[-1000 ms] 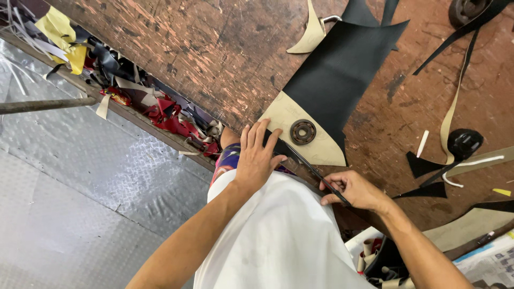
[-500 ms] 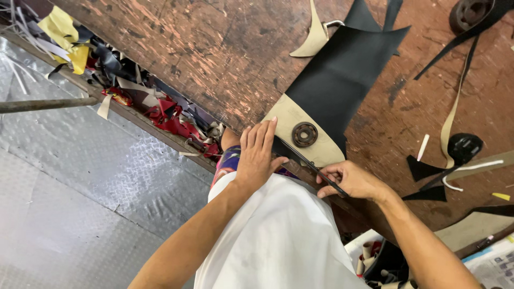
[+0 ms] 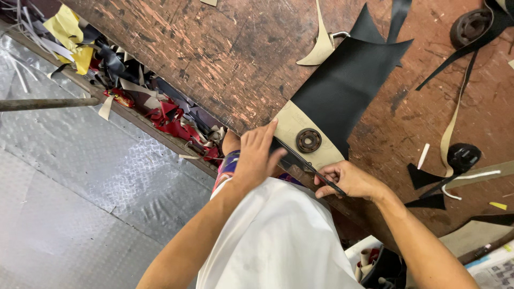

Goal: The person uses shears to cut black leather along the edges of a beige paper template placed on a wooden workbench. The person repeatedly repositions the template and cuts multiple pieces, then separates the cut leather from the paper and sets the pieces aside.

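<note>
A black leather sheet lies on the worn wooden table, with a tan pattern piece laid over its near end. On the pattern rests a round metal ring weight. My left hand presses flat on the near edge of the leather and pattern, fingers spread. My right hand grips a thin dark knife whose blade lies along the pattern's near edge.
Leather scraps in red, black and yellow fill a trough along the table's edge. Tan and black strips, a second round weight and small offcuts lie on the right. A metal floor plate lies left.
My left hand has shifted slightly along the pattern's edge, and my right hand has drawn the knife a little toward me along the cut line.
</note>
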